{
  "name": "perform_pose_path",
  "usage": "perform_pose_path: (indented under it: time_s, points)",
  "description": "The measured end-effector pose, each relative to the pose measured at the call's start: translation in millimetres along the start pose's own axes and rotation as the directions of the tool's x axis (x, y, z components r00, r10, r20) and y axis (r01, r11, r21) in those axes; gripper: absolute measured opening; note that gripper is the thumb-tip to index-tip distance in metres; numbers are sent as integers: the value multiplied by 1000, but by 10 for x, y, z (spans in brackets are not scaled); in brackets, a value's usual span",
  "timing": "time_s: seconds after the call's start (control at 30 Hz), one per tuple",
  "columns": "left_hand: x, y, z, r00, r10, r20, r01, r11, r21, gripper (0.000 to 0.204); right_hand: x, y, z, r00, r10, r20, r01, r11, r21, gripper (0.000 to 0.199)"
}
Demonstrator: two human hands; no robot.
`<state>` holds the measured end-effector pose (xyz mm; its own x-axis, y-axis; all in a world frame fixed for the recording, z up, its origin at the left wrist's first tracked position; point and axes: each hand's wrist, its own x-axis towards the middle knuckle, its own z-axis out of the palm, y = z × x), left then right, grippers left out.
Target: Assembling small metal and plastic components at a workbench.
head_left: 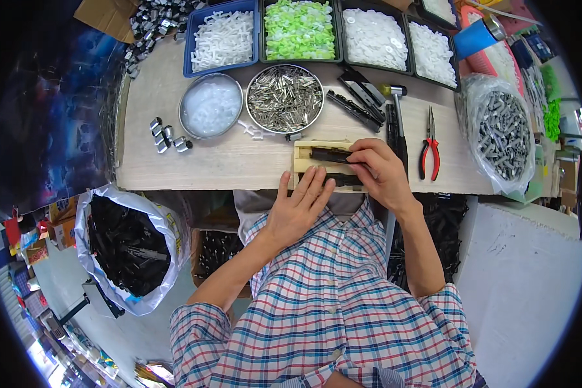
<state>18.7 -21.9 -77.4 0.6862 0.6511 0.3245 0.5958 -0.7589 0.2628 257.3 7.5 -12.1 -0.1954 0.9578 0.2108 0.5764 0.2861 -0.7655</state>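
Centre of frame, at the near edge of the pale wooden bench top (pixel 239 165): a pale wooden block jig (pixel 302 157) holds 2 long black plastic parts, 1 in the upper slot (pixel 328 155) and 1 in the lower slot (pixel 340 179). Left hand (pixel 297 207) lies flat, fingers extended and close together, fingertips resting on the lower left edge of the jig and touching the lower black part; it grips nothing. Right hand (pixel 381 171) covers the right end of the jig, fingers curled down, thumb and forefinger pinching the right end of the upper black part. Just right of the right hand: a small hammer with a pale handle (pixel 398 113), then red-handled pliers (pixel 430 152), both lying on the bench. Upper centre: a round metal tin of small silver metal pins (pixel 284 98); to its left, a round tin of clear plastic pieces (pixel 210 105). Between the pin tin and the hammer: loose black plastic parts (pixel 355 100). Top of frame: a row of trays with white and green plastic pieces (pixel 297 29). Right edge of bench: clear bag of grey metal pieces (pixel 501 132). Left part of bench: several small silver metal blocks (pixel 165 136). Lower left, below the bench: an open white sack of black plastic parts (pixel 126 242). Person wears a plaid shirt (pixel 330 310).
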Motion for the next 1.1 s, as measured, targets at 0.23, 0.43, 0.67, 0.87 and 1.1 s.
perform_pose_path:
  time_s: [0.23,0.43,0.67,0.87,1.1]
  points:
    - [-42,-61,-10,988,5,-156,-27,990,-139,55,121,-37,221,973,-227,-51,186,891,-414,20]
    - [77,-507,-455,813,-408,-415,299,905,-303,47,22,-2,320,963,-253,-87,180,853,-490,20]
    - [-402,-1547,-670,704,-592,-393,661,748,57,46,-35,-139,145,977,-65,-204,1,954,-299,16]
    - [-324,-1330,-635,702,-567,-431,633,774,12,38,-82,-432,251,973,22,-231,-60,985,-161,14]
    - [-298,-916,-624,701,-567,-433,564,812,-150,37,261,-791,983,981,-192,40,190,981,41,30]
